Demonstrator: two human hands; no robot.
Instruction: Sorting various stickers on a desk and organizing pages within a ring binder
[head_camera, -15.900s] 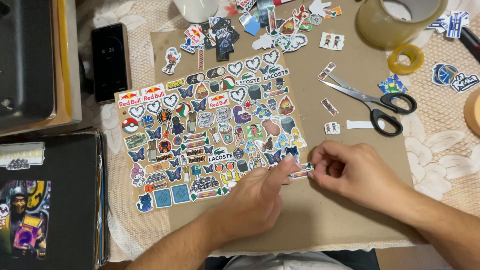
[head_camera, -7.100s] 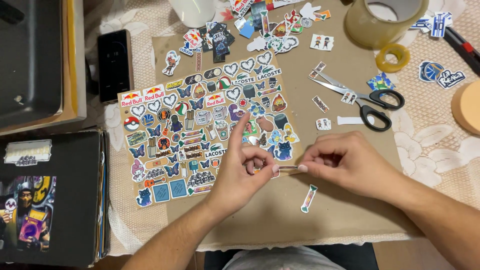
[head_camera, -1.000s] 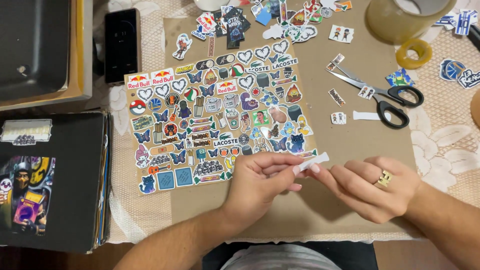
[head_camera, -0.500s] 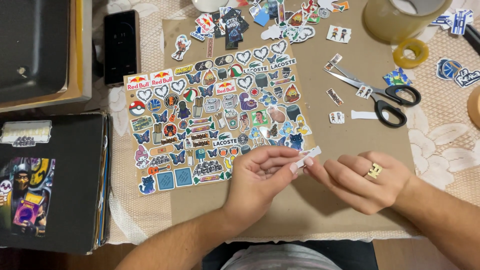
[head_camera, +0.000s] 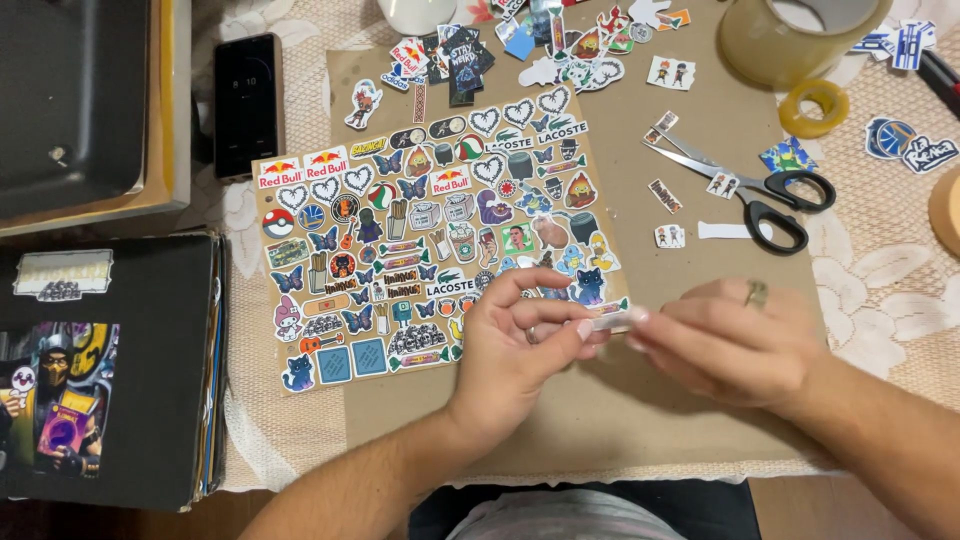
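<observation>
My left hand (head_camera: 515, 345) and my right hand (head_camera: 735, 345) meet over the brown paper sheet (head_camera: 620, 400), both pinching a small white sticker strip (head_camera: 612, 320) between their fingertips. The strip sits just off the lower right corner of a brown card covered with several colourful stickers (head_camera: 430, 235). My right hand wears a ring. How much of the strip is peeled is hidden by my fingers.
Black-handled scissors (head_camera: 745, 185) lie to the upper right with small cut stickers around them. A big tape roll (head_camera: 795, 35) and a small yellow one (head_camera: 813, 105) sit beyond. Loose stickers (head_camera: 520, 45) pile at the top. A black phone (head_camera: 247, 100) and dark folders (head_camera: 100, 365) lie left.
My right hand has turned palm down and closed in on the strip. Both hands shifted slightly; the strip now lies flatter between the fingertips.
</observation>
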